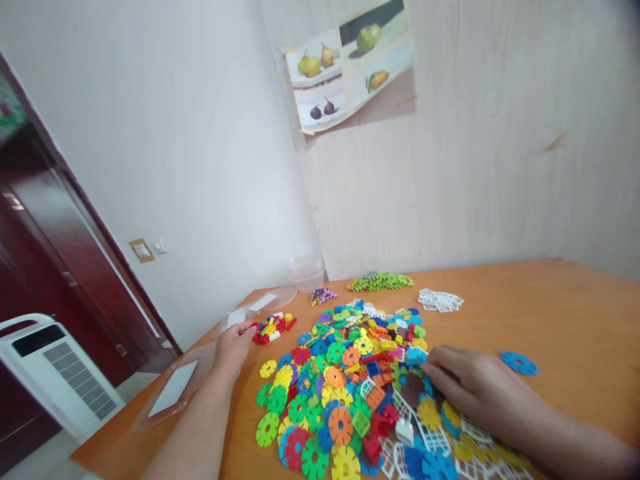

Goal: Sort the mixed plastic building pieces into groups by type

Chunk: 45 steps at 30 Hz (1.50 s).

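Observation:
My left hand (237, 348) reaches to the left of the big heap, its fingers pinched on what looks like a red building brick (255, 328). It is at the edge of a small pile of red, yellow and white bricks (274, 327). My right hand (467, 380) lies over the right side of a large mixed heap of notched plastic discs (336, 353), bricks and white lattice pieces. Its fingers are curled together, with the tips against a blue disc (415, 357); whatever they grip is hidden.
Sorted at the back are purple pieces (323, 296), green pieces (383, 282) and white lattice pieces (440, 300). A clear tub (307, 275) stands in the corner, with clear lids (175, 387) along the left edge. One blue disc (519, 363) lies alone at right.

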Tool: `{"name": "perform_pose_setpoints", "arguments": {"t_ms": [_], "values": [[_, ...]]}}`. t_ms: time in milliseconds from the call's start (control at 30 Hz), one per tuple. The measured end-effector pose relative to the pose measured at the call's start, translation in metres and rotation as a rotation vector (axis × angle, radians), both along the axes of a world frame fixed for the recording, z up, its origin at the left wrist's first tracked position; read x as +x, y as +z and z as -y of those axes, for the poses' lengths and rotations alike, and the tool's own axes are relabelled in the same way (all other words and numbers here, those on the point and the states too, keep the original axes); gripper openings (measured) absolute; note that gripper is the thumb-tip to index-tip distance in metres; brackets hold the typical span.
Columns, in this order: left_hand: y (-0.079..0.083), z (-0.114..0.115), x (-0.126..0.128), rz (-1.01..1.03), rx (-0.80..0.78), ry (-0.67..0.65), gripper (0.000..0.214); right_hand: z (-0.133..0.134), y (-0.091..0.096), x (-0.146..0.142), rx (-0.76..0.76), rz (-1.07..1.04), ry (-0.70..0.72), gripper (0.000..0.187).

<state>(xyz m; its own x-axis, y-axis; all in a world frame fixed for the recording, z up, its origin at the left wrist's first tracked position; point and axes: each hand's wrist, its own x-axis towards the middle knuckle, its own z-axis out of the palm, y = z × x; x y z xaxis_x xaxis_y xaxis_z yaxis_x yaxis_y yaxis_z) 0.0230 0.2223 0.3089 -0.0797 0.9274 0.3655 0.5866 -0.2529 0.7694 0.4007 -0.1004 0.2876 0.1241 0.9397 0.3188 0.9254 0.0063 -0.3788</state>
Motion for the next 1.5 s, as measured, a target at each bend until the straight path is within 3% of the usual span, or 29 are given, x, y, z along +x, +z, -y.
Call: {"name": "perform_pose_setpoints", "arguments": {"t_ms": [167, 333, 533, 667, 767, 933, 1000, 1100, 1300, 1500], "values": [[-0.019, -0.014, -0.009, -0.007, -0.014, 0.076, 0.034, 0.0, 0.001, -0.001, -0.014, -0.006, 0.004, 0.037], [-0.025, -0.02, -0.007, -0.021, -0.011, 0.06, 0.035, 0.001, 0.004, -0.001, -0.031, -0.013, -0.013, 0.038], [-0.022, -0.013, -0.004, -0.025, 0.031, 0.061, 0.035, 0.001, 0.004, -0.001, -0.01, -0.013, -0.01, 0.038], [-0.007, 0.002, 0.0, -0.041, 0.054, 0.037, 0.038, 0.002, 0.004, 0.0, 0.009, -0.012, 0.014, 0.036], [0.014, 0.029, 0.012, -0.034, 0.061, -0.056, 0.04, 0.003, 0.005, 0.0, 0.031, -0.009, 0.014, 0.035], [0.048, 0.101, 0.036, -0.124, -0.06, -0.516, 0.035, 0.004, 0.007, -0.001, 0.024, -0.003, 0.008, 0.035], [0.054, 0.128, 0.042, -0.263, -0.127, -0.699, 0.028, 0.004, 0.007, -0.001, 0.021, -0.003, 0.005, 0.034], [0.051, 0.155, 0.046, -0.465, -0.1, -0.898, 0.018, 0.004, 0.007, -0.001, 0.018, 0.002, -0.002, 0.034], [0.029, 0.162, 0.047, -0.557, 0.009, -0.894, 0.013, 0.003, 0.006, 0.0, 0.027, 0.012, 0.004, 0.033], [0.027, 0.16, 0.046, -0.54, -0.008, -0.867, 0.007, 0.003, 0.006, 0.0, 0.039, -0.001, 0.008, 0.034]]}}
